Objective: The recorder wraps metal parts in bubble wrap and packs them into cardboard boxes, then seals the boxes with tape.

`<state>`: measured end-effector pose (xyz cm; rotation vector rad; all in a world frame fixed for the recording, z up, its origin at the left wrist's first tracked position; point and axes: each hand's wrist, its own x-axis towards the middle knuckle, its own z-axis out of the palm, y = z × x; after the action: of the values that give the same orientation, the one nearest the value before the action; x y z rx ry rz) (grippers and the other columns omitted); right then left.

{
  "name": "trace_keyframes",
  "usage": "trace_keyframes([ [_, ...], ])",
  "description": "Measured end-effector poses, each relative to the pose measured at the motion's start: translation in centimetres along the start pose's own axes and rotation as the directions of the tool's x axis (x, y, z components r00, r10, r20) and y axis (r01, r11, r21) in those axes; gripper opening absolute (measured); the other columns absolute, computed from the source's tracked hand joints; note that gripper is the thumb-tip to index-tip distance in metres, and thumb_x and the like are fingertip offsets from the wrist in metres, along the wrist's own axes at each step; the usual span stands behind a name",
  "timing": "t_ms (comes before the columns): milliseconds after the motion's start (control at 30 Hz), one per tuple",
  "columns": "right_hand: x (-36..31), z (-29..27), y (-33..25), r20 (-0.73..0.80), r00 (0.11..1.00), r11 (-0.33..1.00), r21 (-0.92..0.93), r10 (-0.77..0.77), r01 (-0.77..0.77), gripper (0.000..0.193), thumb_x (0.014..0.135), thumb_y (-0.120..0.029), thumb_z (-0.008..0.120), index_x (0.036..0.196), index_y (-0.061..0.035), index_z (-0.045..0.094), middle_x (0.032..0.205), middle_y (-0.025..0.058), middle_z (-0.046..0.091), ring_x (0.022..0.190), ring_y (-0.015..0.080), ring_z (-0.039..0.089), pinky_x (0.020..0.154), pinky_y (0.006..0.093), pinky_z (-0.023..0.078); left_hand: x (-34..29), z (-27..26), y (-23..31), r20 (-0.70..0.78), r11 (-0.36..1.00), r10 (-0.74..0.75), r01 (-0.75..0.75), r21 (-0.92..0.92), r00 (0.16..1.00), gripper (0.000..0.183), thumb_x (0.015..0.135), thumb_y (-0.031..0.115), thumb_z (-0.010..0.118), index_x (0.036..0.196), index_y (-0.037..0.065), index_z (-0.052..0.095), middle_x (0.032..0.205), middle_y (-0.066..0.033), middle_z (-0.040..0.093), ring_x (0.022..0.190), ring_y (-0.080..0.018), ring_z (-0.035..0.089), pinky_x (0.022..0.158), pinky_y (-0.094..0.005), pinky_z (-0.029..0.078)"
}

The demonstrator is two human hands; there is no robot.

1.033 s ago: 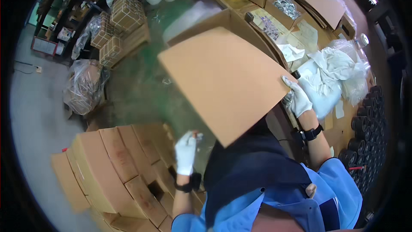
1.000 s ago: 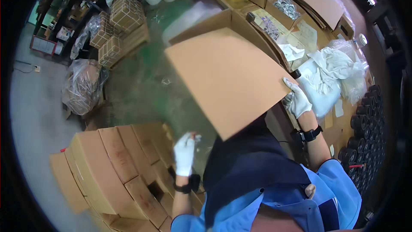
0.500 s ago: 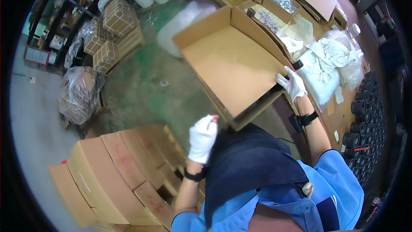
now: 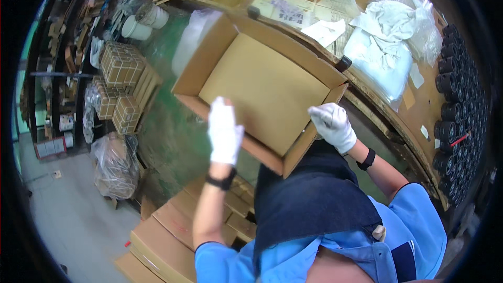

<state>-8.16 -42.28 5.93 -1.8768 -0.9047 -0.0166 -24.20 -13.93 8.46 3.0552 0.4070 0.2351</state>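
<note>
An open cardboard box (image 4: 304,55) stands before me, its top facing up. A flat brown cardboard sheet (image 4: 267,89) lies inside it. My left hand (image 4: 225,131), in a white glove, is at the near left wall with its fingers stretched forward over the rim. At the right wall, near the front corner, my right hand (image 4: 335,127), gloved too, has its fingers curled at the rim. The parts of the wall behind both hands are hidden.
A workbench (image 4: 414,120) on the right carries a white cloth (image 4: 385,31), papers (image 4: 325,31) and rows of black cylindrical parts (image 4: 448,110). Large cartons (image 4: 167,230) stand at my lower left. Strapped boxes (image 4: 123,65) sit on a pallet farther left, beside a plastic-wrapped bundle (image 4: 115,162).
My left hand has moved forward from beside the box to its near left wall. My right hand has come down along the right side. The sheet now sits lower between the walls.
</note>
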Motion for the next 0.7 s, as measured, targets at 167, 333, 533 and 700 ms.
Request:
trace_keyframes([
  [167, -1.2, 0.9, 1.1, 0.266, 0.941, 0.933, -0.233, -0.210, 0.274, 0.031, 0.070, -0.013, 0.070, 0.100, -0.0138, 0.064, 0.086, -0.0009, 0.063, 0.086, 0.0203, 0.060, 0.092, 0.0451, 0.046, 4.9, 0.0, -11.6, -0.099, 0.967, -0.135, 0.153, 0.203, 0.986, 0.080, 0.068, 0.010, 0.069, 0.139, -0.004, 0.035, 0.140, -0.0262, 0.040, 0.130, -0.0419, 0.037, 0.109, -0.0453, 0.032],
  [333, 1.8, 5.2, 1.2, 0.238, 0.957, 0.952, -0.216, -0.163, 0.216, 0.033, 0.067, -0.013, 0.065, 0.100, -0.0136, 0.066, 0.080, -0.0004, 0.063, 0.078, 0.0203, 0.059, 0.085, 0.0441, 0.045, 10.5, -0.2, -18.3, 0.213, 0.884, -0.450, 0.398, 0.247, 0.867, 0.065, 0.075, 0.017, 0.063, 0.134, 0.001, 0.043, 0.104, -0.0233, 0.064, 0.085, -0.0387, 0.065, 0.077, -0.0450, 0.052],
  [533, 2.1, 4.9, 0.8, 0.066, 0.990, 0.941, -0.308, -0.124, 0.139, 0.023, 0.070, -0.012, 0.062, 0.092, -0.0128, 0.067, 0.075, 0.0012, 0.060, 0.073, 0.0231, 0.056, 0.081, 0.0424, 0.046, 10.2, 1.9, -16.4, 0.394, 0.983, 0.093, -0.148, 0.112, 0.914, 0.036, 0.074, 0.013, 0.058, 0.110, 0.006, 0.062, 0.075, -0.0194, 0.066, 0.069, -0.0378, 0.065, 0.066, -0.0480, 0.052],
  [700, 0.7, 3.9, -0.5, 0.136, 0.989, 0.900, -0.421, -0.061, 0.113, 0.019, 0.073, -0.013, 0.060, 0.090, -0.0126, 0.068, 0.075, 0.0014, 0.061, 0.076, 0.0229, 0.057, 0.087, 0.0442, 0.046, 10.2, 3.4, -11.6, 0.839, 0.902, 0.295, -0.423, -0.086, 0.457, 0.064, 0.074, 0.035, 0.067, 0.120, -0.006, 0.050, 0.102, -0.0287, 0.062, 0.095, -0.0390, 0.063, 0.082, -0.0440, 0.052],
])
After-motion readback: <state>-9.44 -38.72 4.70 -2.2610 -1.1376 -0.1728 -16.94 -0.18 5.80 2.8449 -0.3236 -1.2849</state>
